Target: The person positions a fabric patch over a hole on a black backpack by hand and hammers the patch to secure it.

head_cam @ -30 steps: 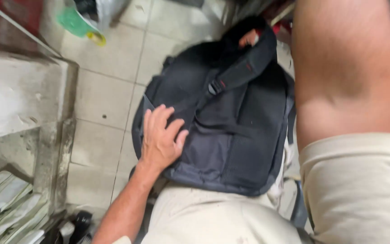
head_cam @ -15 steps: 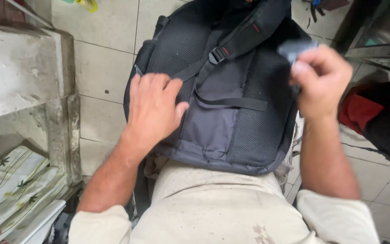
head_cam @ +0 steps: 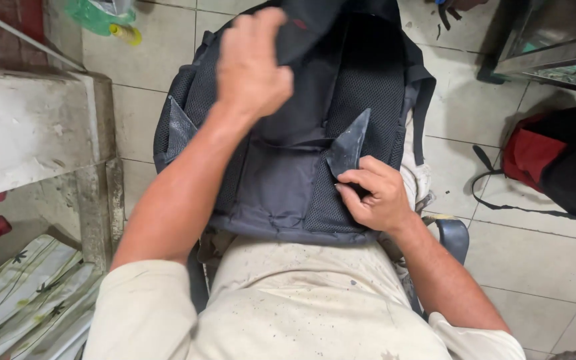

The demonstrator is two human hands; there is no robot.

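Note:
A black backpack (head_cam: 281, 180) lies on my lap with its mesh back panel facing up. My left hand (head_cam: 251, 63) is up at the top of the pack, its fingers closed on a dark shoulder strap (head_cam: 315, 27) that it lifts off the panel. My right hand (head_cam: 375, 197) is at the pack's lower right corner and pinches the grey triangular strap tab (head_cam: 349, 143), which stands up from the panel. A matching triangular tab (head_cam: 178, 127) lies flat on the left side.
A worn concrete ledge (head_cam: 28, 127) stands close on the left, with a leaf-patterned mat (head_cam: 21, 293) below it. A green bottle (head_cam: 98, 13) lies at the top left. A red and black bag (head_cam: 555, 160) sits on the tiled floor at the right, below a glass cabinet (head_cam: 555, 40).
My left hand has gone from the pack's lower left up to the top strap. My right hand has come down from the upper right to the triangular tab.

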